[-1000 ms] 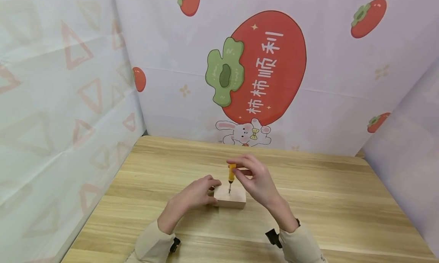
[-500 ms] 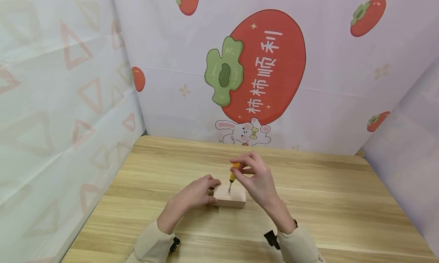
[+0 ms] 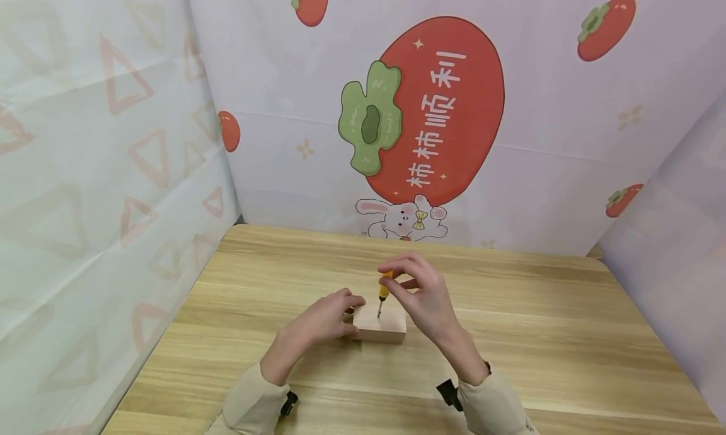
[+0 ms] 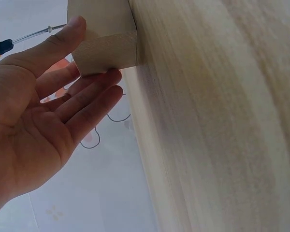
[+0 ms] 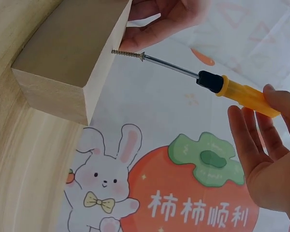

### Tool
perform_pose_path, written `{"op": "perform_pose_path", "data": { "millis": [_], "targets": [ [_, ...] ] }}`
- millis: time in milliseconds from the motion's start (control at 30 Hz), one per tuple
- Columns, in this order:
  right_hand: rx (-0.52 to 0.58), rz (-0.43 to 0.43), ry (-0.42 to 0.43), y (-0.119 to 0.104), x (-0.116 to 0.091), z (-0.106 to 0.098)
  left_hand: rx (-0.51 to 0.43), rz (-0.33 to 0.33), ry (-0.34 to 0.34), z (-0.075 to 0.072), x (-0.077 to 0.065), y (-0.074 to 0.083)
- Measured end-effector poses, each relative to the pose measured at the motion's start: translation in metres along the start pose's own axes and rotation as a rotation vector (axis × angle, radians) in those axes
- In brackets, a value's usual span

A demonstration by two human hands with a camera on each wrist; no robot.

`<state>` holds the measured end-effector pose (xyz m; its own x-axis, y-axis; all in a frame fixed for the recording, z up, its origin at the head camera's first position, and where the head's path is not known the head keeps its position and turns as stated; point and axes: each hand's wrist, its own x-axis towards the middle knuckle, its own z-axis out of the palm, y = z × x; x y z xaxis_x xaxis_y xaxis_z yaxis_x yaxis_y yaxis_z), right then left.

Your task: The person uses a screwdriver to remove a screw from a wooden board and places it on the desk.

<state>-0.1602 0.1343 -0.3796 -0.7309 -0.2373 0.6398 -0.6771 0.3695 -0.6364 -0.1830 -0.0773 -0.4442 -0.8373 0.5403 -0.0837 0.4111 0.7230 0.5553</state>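
A pale wooden block (image 3: 391, 324) lies flat on the table. My left hand (image 3: 323, 318) grips its left end, thumb on the near side and fingers round the far side, as the left wrist view (image 4: 53, 96) also shows. A screw (image 5: 128, 54) stands up from the block's top face, most of its thread exposed. The tip of a screwdriver (image 5: 246, 96) with a yellow handle and black collar meets the screw's head. My right hand (image 3: 425, 296) holds the handle's upper end between thumb and fingers, above the block.
The wood-grain table (image 3: 539, 334) spreads out around the block. A white cloth wall with a printed persimmon (image 3: 454, 120) and rabbit rises behind the table's back edge. Another patterned cloth (image 3: 102, 202) hangs along the left side.
The screwdriver's handle leaned slightly right half a second ago and now stands a little more upright, with my right hand's fingers shifted on it. My left hand and the block stay nearly still.
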Motion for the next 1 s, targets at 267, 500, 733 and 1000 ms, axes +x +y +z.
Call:
{"op": "perform_pose_path", "data": {
  "millis": [267,500,733,1000],
  "targets": [
    [-0.025,-0.008,0.048,0.0029,-0.0014,0.0019,-0.006,0.001,0.002,0.0001,0.0006,-0.0007],
    [0.078,0.039,0.038,-0.0017,-0.0016,0.0028,-0.019,0.001,-0.007,-0.0003,0.0008,-0.0006],
    [0.099,0.046,-0.007,-0.001,-0.0006,0.0033,-0.013,-0.013,-0.012,-0.0018,0.0004,0.002],
    [-0.006,0.015,0.04,0.001,-0.0005,0.0037,-0.007,-0.013,-0.01,-0.001,0.0,0.0012]
  ]
}}
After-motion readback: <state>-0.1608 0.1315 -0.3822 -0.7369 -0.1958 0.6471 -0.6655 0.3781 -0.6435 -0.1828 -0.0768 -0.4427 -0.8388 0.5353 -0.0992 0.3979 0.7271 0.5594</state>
